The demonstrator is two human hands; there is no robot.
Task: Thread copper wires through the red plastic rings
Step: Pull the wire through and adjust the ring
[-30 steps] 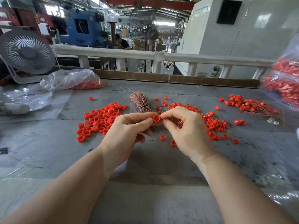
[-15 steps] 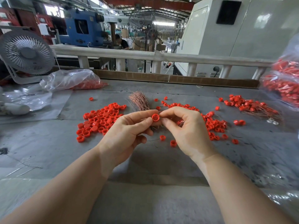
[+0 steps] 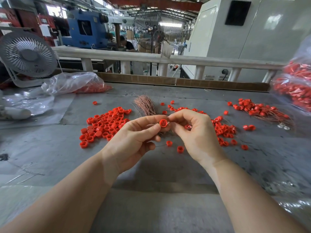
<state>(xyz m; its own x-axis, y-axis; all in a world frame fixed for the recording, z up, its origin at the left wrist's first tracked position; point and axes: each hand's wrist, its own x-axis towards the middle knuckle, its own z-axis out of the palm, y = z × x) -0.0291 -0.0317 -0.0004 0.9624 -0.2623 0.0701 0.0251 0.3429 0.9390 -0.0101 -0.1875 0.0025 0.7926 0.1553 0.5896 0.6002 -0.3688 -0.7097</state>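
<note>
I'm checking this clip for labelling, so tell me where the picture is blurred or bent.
Head view: sharp in the middle, on the red ring pinched by the left hand and right hand; the bag of rings at the right edge is smeared; the white railing bows from wide-angle distortion; the table shows soft, even shadows.

Bright, even daylight fills the workshop, coming from windows and roof openings far behind. Soft shadows lie on the grey desk under both forearms. The wide lens bends the white railing and stretches the edges. The bag of red rings at the right edge is blurred; clear plastic shows glare.
</note>
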